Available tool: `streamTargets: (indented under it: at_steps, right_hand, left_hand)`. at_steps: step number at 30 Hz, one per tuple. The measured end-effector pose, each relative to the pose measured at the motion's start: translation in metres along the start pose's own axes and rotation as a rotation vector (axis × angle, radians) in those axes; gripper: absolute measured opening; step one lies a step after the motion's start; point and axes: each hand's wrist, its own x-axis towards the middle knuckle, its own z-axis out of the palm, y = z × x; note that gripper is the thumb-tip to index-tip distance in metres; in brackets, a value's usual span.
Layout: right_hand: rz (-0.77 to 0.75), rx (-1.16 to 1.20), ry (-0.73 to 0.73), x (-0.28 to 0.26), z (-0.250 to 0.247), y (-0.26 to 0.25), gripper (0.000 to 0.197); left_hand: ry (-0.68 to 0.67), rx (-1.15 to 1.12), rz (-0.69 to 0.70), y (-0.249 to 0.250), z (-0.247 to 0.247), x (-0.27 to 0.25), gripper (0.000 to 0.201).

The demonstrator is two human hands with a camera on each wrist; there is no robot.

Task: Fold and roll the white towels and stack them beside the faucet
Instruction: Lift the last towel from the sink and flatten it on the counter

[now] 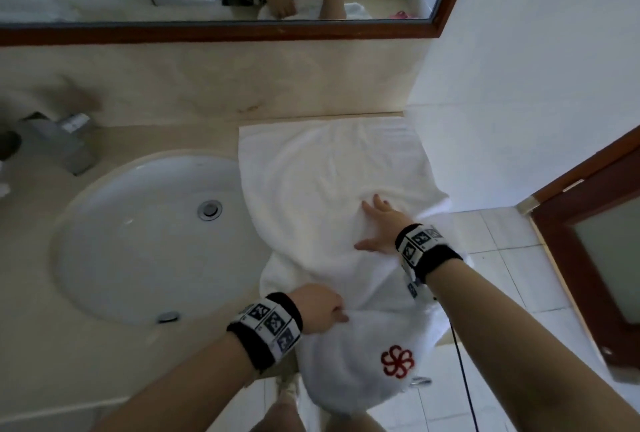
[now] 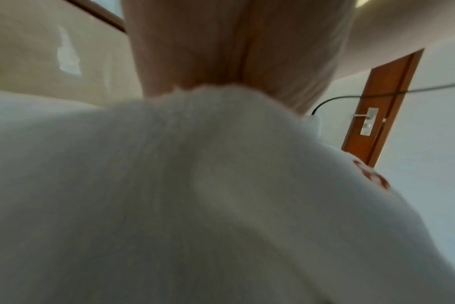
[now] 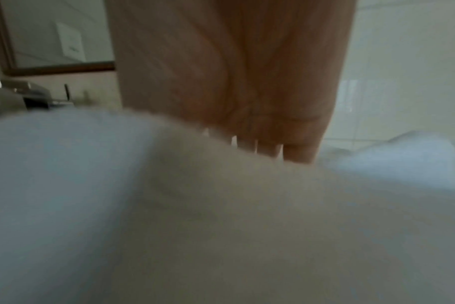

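faucet [image 1: 59,140] blurred at the counter's [image 1: 41,345] back-left corner, round sink [image 1: 104,251] beside it. left hand [image 1: 318,310] at the front edge, fingers curled into a fold of the white towel [image 1: 329,168]. towel spread over the counter's right end, red-logo end hanging off the front. right hand [image 1: 379,229] flat, fingers splayed, pressing the towel.

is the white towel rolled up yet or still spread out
Spread out, not rolled: the white towel lies flat on the counter, its near end hanging over the front edge.
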Motion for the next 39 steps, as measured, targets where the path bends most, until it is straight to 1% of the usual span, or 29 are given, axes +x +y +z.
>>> streamTargets:
  at_steps: [2,3,4,5,6,7,8,9,10,11,12,14,15,17,18,19,20,21,23,24,26,27,29,31,32,34,35,37,39]
  right_hand:
    - [-0.007,-0.006,-0.006,0.000,0.001,0.006,0.108]
    - [-0.015,-0.013,-0.011,0.000,0.000,0.008,0.107]
    - [-0.022,-0.016,-0.006,-0.003,0.001,0.009,0.104]
    - [-0.022,-0.014,0.019,-0.006,0.002,0.009,0.102]
    - [-0.019,-0.018,0.066,-0.011,0.004,0.009,0.098]
    - [-0.013,-0.028,0.134,-0.016,0.006,0.009,0.092]
    - [-0.007,-0.040,0.208,-0.023,0.008,0.008,0.085]
    - [0.001,-0.047,0.269,-0.030,0.010,0.006,0.078]
    - [0.009,-0.046,0.286,-0.039,0.012,0.006,0.076]
    - [0.016,-0.036,0.239,-0.046,0.015,0.006,0.081]
    - [0.022,-0.036,0.143,-0.054,0.018,0.008,0.093]
    - [0.057,-0.069,-0.076,-0.067,0.026,0.015,0.121]
    - [0.087,-0.084,-0.146,-0.072,0.029,0.021,0.131]
    - [0.133,-0.097,-0.196,-0.079,0.034,0.035,0.142]
    - [0.149,-0.104,-0.206,-0.080,0.037,0.041,0.143]
    - [0.156,-0.115,-0.204,-0.080,0.037,0.045,0.141]
    - [0.149,-0.115,-0.187,-0.079,0.035,0.047,0.135]
    - [0.134,-0.096,-0.154,-0.075,0.030,0.047,0.125]
    - [0.088,-0.075,-0.059,-0.069,0.014,0.041,0.093]
    - [0.081,-0.108,-0.026,-0.065,0.005,0.036,0.077]
    - [0.090,-0.139,0.026,-0.054,-0.012,0.028,0.055]
    - [0.091,-0.103,0.071,-0.047,-0.019,0.026,0.049]
    - [0.128,0.038,0.217,-0.031,-0.031,0.025,0.043]
    - [0.265,0.189,0.355,-0.014,-0.044,0.032,0.046]
    - [0.361,0.254,0.393,-0.004,-0.049,0.039,0.049]
    - [0.539,0.376,0.392,0.015,-0.057,0.057,0.054]
    - [0.601,0.429,0.375,0.025,-0.059,0.068,0.056]
    - [0.659,0.505,0.354,0.041,-0.056,0.084,0.056]
    - [0.703,0.545,0.372,0.053,-0.051,0.092,0.055]
  left_hand:
    - [-0.148,-0.072,-0.082,0.002,0.009,-0.013,0.048]
    - [-0.184,-0.186,-0.133,0.002,0.013,-0.019,0.048]
    - [-0.184,-0.313,-0.180,0.002,0.015,-0.025,0.049]
    - [-0.111,-0.358,-0.220,0.003,0.015,-0.030,0.049]
    - [0.042,-0.288,-0.246,0.003,0.012,-0.033,0.047]
    - [0.230,-0.155,-0.269,0.002,0.011,-0.033,0.045]
    - [0.381,-0.062,-0.285,0.001,0.011,-0.031,0.046]
    - [0.465,-0.012,-0.290,0.001,0.013,-0.027,0.056]
    - [0.466,0.013,-0.285,0.001,0.018,-0.022,0.074]
    - [0.420,0.024,-0.284,0.003,0.022,-0.020,0.090]
    - [0.364,0.050,-0.288,0.005,0.028,-0.015,0.101]
    - [0.309,0.131,-0.300,0.008,0.040,-0.009,0.109]
    - [0.305,0.136,-0.309,0.007,0.044,-0.007,0.111]
    - [0.294,0.095,-0.338,0.005,0.043,-0.007,0.116]
    - [0.297,0.074,-0.353,0.004,0.039,-0.007,0.117]
    - [0.320,0.066,-0.365,0.004,0.034,-0.008,0.116]
    - [0.376,0.074,-0.378,0.003,0.027,-0.008,0.110]
    - [0.462,0.086,-0.385,0.001,0.018,-0.007,0.099]
    - [0.630,0.055,-0.371,-0.005,0.001,0.000,0.079]
    - [0.696,0.029,-0.349,-0.009,-0.008,0.004,0.073]
    - [0.760,-0.012,-0.300,-0.021,-0.025,0.015,0.066]
    - [0.750,-0.021,-0.287,-0.027,-0.034,0.021,0.067]
    - [0.675,-0.011,-0.271,-0.038,-0.054,0.032,0.071]
    - [0.612,0.011,-0.262,-0.050,-0.075,0.044,0.073]
    - [0.595,0.033,-0.265,-0.057,-0.085,0.050,0.072]
    - [0.562,0.102,-0.274,-0.070,-0.105,0.061,0.069]
    - [0.535,0.127,-0.277,-0.076,-0.113,0.067,0.070]
    - [0.460,0.130,-0.280,-0.084,-0.127,0.080,0.082]
    - [0.385,0.104,-0.290,-0.090,-0.137,0.093,0.099]
